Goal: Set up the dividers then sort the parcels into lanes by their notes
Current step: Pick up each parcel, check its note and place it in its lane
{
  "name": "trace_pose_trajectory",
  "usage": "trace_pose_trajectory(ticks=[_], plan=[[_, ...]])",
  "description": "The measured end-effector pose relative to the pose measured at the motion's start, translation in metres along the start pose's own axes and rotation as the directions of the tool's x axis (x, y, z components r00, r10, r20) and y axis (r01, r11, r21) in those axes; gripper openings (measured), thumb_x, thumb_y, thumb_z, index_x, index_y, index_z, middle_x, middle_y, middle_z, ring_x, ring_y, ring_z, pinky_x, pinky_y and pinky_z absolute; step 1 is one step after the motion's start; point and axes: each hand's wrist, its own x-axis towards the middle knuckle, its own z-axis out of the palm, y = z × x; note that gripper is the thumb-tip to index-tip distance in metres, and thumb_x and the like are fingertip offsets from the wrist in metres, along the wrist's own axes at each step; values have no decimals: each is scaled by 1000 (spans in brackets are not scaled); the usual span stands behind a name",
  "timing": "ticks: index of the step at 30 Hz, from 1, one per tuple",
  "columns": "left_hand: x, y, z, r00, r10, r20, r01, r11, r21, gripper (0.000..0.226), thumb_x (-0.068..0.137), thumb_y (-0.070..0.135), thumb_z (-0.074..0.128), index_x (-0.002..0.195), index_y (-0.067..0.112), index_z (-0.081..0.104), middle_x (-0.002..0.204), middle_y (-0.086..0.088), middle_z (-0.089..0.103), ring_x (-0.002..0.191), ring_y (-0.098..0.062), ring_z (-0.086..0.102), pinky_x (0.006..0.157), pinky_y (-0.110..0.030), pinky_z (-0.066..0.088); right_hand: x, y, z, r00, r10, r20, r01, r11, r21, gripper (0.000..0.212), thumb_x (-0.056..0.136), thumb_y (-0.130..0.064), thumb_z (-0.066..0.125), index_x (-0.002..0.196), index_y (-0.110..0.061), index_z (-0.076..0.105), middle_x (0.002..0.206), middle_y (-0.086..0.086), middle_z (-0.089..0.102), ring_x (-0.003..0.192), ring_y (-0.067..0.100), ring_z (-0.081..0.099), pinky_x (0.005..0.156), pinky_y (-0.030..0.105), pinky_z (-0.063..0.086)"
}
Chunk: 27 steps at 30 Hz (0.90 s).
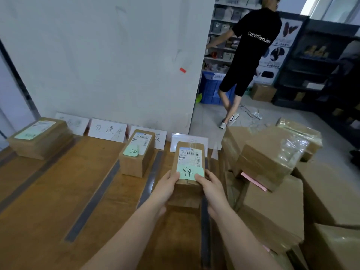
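- tabletop (58,191): brown wood, split into lanes by dark divider strips (93,201) running from the near edge toward the far edge.
- label cards (107,130): white, handwritten, four in a row along the far edge, propped against a white panel (116,55).
- held parcel (190,158): brown carton with a printed shipping label and a green note (190,172) on top. It sits in the lane nearest the right edge, close to the far edge, and hides much of its card. Cannot tell whether it rests on the wood or is lifted.
- left hand (165,190), right hand (211,189): one at each near corner of the carton, thumbs on top beside the note, fingers wrapped round the sides and clamped on it.
- second parcel (136,158): next lane to the left, near the far edge, with its own green note; covers part of its card.
- third parcel (39,139): flat, at the far left corner, with a pale green note on top.
- cartons (272,158): heaped just past the right edge, some in clear wrap, with a pink slip (253,181) poking out between two.
- person in black (253,45): on the floor well beyond the far right corner, reaching toward shelves, with a blue crate (210,90) by their legs.
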Motion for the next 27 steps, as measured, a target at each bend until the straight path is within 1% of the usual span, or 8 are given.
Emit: trace_pose_trajectory(ticks=[4,8,12,14,19,21,24,27], plan=[[31,-2,8,998,-45,-39,45,999,0,33,103,37,44,132,24,51,105,4,66,95,-12,63,66,-25,52,39,6,0,999,7,-34,-10,997,-81,54,94,-25,63,144,-21,42,121,-1,61,92,6,58,64,21,50],[66,-6,10,992,-101,-71,105,993,49,35,103,34,45,134,19,51,107,2,67,96,-14,64,68,-27,54,69,12,2,998,22,-53,-28,992,-125,50,95,-20,62,141,-19,44,116,-1,61,88,4,59,61,18,52],[100,-12,12,989,-112,-95,122,986,114,42,101,36,47,141,22,48,123,0,65,114,-20,60,100,-44,50,95,18,6,995,35,-96,-52,984,-171,47,96,-18,60,140,-21,44,129,3,60,111,15,60,86,32,58],[116,-13,12,989,-112,-101,125,984,127,43,101,36,48,142,23,45,125,0,65,116,-21,60,102,-46,49,106,21,9,992,51,-116,-71,982,-175,47,96,-18,60,140,-21,44,131,3,59,117,17,58,93,37,56],[141,-10,8,989,-74,-130,99,975,201,37,103,29,46,139,21,48,125,-1,64,115,-20,60,101,-45,50,130,29,18,987,54,-152,-85,975,-207,48,95,-14,62,139,-21,46,134,3,58,123,18,55,95,36,54],[149,-10,5,990,-47,-130,77,970,231,35,103,28,45,138,22,49,124,0,64,114,-18,60,99,-43,51,136,28,22,987,36,-154,-72,970,-233,47,95,-13,61,139,-19,46,134,3,58,123,18,55,92,30,55],[158,-5,3,992,-3,-123,39,955,295,35,104,26,44,139,22,48,128,1,63,113,-15,58,96,-35,50,142,26,27,987,7,-159,-48,966,-254,46,96,-13,59,140,-18,46,132,3,59,119,16,57,72,18,53],[165,-2,3,991,33,-127,20,918,395,38,104,27,43,141,22,45,133,1,61,119,-18,57,94,-35,50,146,26,29,987,-5,-163,-42,958,-284,44,97,-17,58,140,-20,46,130,1,60,116,14,58,64,14,52]])
